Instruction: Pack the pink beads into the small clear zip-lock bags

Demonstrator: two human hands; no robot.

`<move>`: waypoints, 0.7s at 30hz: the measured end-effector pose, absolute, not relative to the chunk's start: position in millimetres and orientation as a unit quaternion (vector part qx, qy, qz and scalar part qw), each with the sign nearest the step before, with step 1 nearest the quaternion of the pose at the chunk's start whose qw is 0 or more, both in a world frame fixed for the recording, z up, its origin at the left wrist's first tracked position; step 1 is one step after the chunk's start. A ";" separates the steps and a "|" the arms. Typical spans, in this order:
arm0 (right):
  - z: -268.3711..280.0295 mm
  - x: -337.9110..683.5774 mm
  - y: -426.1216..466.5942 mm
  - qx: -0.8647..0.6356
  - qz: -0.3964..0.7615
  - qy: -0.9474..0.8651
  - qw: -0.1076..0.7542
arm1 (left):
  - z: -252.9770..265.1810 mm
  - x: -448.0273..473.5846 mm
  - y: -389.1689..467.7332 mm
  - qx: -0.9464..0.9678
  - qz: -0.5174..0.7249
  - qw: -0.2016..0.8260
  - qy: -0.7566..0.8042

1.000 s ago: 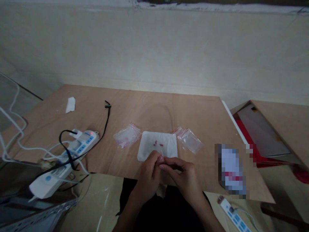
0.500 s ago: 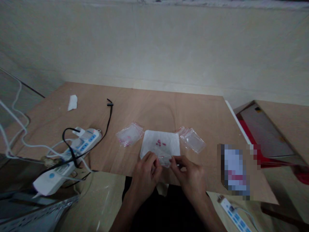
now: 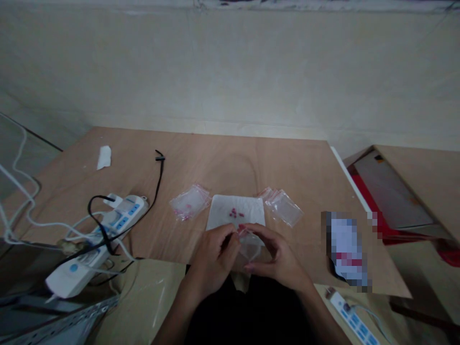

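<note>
My left hand (image 3: 217,256) pinches the upper left edge of a small clear zip bag (image 3: 251,247). My right hand (image 3: 278,254) curves around the bag's other side, index finger at its top edge and thumb below, so the bag spans between them. It hangs just over the near edge of a white sheet (image 3: 219,208). Several small pink pieces (image 3: 235,213) lie on that sheet, beyond my fingers. Left of the sheet rest clear bags (image 3: 190,201) with pink pieces showing in them. To its right lie more clear zip bags (image 3: 285,208), with no pieces visible inside.
A white power strip (image 3: 118,218) with tangled cables takes up the table's left side, near a black strap (image 3: 160,177). A paper scrap (image 3: 104,157) lies at the back left. A blurred-out phone-like object (image 3: 347,251) is at the right. Another power strip (image 3: 354,318) sits lower right.
My hands have lifted the bag off the sheet and turned it, its opening strip now toward the top. My right fingers have spread from a pinch to span it. The view shifted slightly.
</note>
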State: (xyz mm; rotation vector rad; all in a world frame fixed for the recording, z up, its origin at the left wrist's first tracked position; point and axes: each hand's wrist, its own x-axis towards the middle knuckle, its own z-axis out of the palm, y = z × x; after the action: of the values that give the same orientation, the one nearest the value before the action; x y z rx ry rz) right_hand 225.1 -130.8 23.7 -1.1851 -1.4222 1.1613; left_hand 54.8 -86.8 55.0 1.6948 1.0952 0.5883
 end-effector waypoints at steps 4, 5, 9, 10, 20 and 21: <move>26.1 231.0 -127.7 -0.494 0.421 -0.581 0.490 | 47.0 58.7 -85.1 0.627 0.309 0.532 0.478; 30.5 234.1 -124.5 -0.505 0.398 -0.600 0.476 | 43.4 62.0 -83.0 0.577 0.354 0.543 0.496; 61.0 245.9 -98.6 -0.508 0.282 -0.759 0.295 | 30.8 86.0 -69.1 0.283 0.430 0.698 0.497; 69.9 246.7 -89.9 -0.488 0.249 -0.805 0.226 | 29.1 93.3 -65.8 0.217 0.405 0.751 0.474; 91.3 218.1 -43.2 -0.425 0.109 -0.899 -0.002 | 16.4 128.3 -57.0 0.229 0.362 0.795 0.430; 86.6 217.1 -41.7 -0.441 0.139 -0.886 0.038 | 14.1 128.0 -56.7 0.262 0.367 0.780 0.434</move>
State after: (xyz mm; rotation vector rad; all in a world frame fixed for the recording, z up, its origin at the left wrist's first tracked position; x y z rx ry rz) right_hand 217.1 -41.7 86.6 -1.3532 -2.7174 0.4270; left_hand 128.0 -56.7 14.1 0.5666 0.9388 0.7926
